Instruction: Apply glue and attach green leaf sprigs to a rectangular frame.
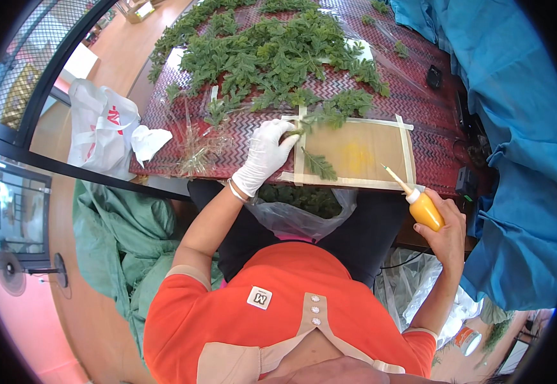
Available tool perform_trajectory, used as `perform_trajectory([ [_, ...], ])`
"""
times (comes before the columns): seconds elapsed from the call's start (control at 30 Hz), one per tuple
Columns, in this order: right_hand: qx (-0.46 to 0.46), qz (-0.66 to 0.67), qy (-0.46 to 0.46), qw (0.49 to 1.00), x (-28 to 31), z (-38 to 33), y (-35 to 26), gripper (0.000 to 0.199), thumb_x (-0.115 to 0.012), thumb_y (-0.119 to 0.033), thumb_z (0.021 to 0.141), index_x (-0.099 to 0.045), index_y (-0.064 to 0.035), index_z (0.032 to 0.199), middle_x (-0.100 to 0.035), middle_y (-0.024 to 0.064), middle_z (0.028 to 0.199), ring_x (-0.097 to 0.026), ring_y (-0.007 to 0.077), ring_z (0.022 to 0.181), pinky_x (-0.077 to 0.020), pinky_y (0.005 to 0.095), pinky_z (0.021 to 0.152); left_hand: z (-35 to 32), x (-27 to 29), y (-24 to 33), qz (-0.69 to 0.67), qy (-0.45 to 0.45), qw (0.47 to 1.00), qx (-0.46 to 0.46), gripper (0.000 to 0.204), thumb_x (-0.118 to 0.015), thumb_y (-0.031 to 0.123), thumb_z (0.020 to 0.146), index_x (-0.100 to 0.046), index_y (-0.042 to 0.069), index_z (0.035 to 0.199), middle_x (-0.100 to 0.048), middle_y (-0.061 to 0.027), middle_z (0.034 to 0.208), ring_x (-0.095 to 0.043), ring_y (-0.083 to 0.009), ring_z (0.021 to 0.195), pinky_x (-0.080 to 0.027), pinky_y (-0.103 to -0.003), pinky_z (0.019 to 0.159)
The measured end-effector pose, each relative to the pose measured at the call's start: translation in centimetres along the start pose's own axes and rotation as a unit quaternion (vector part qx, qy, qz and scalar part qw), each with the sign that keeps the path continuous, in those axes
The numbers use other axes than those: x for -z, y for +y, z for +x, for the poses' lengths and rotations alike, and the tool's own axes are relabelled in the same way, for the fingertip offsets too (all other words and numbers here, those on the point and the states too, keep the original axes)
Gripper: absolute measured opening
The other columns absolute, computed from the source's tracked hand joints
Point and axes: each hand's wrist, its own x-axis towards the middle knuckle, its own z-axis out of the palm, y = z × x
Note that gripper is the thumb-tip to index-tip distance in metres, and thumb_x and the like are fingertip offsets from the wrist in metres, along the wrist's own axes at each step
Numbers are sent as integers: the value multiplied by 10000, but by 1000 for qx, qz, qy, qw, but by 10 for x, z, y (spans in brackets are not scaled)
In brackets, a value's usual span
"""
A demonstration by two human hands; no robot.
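Note:
My left hand [264,152], in a white glove, is closed at the left edge of a brown cardboard sheet [381,141]. Its fingertips pinch the stem end of a green artificial-looking sprig [293,133]; how far that sprig reaches is hard to tell among the leaves behind. Another small sprig [319,164] lies on the cardboard's left part, beside a yellow smear [357,155]. Bare and wrapped round a squeeze bottle [426,212] of yellow liquid, my right hand [447,227] is at the cardboard's near right corner. The bottle's long thin nozzle tilts up and left over the sheet.
A large heap of green sprigs [272,54] covers the far table. Pale tape [408,153] borders the cardboard. Clear plastic wrap [198,150] and a white bag [102,128] are at the left. Blue cloth [515,160] hangs on the right. A plastic bag of greenery [304,208] rests at my lap.

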Motion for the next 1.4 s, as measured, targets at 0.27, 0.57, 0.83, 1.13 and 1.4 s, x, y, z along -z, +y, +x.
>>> perform_trajectory([
  [0.27, 9, 9, 3, 1000, -4, 2, 1, 737, -877, -53, 604, -685, -180, 1304, -652, 40, 975, -588, 210, 867, -366, 372, 879, -11, 30, 46, -268, -146, 951, 53, 204, -705, 93, 821, -733, 99, 1023, -653, -56, 826, -590, -246, 723, -491, -363, 705],
  [0.57, 12, 30, -18, 999, -8, 4, -6, 745, -881, -53, 597, -685, -189, 1304, -654, 40, 994, -589, 219, 874, -364, 381, 872, 3, 12, 15, -212, -135, 968, -6, 339, -686, -4, 813, -725, 86, 1137, -669, -50, 908, -590, -191, 772, -495, -301, 725],
  [0.83, -10, 41, -29, 999, -9, 1, -4, 748, -876, -52, 603, -681, -192, 1312, -658, 40, 999, -591, 218, 877, -361, 384, 877, 26, 7, 25, -91, 46, 993, -66, 366, -702, 24, 797, -711, 102, 1155, -671, -62, 913, -616, -212, 789, -503, -323, 721],
  [1.13, -7, 56, -13, 998, -14, 3, 1, 752, -880, -53, 600, -682, -190, 1312, -659, 39, 983, -592, 214, 865, -367, 386, 875, 18, -15, 85, -17, -69, 996, -49, 167, -709, 227, 820, -663, 106, 925, -593, -65, 831, -583, -262, 758, -493, -370, 677],
  [1.4, -44, 66, -21, 997, -10, -2, 5, 746, -877, -63, 612, -676, -189, 1319, -661, 46, 982, -599, 220, 858, -370, 391, 881, 13, -7, 47, 101, -85, 981, -144, 239, -720, 260, 792, -618, 103, 940, -570, -74, 890, -562, -275, 787, -489, -390, 699],
])
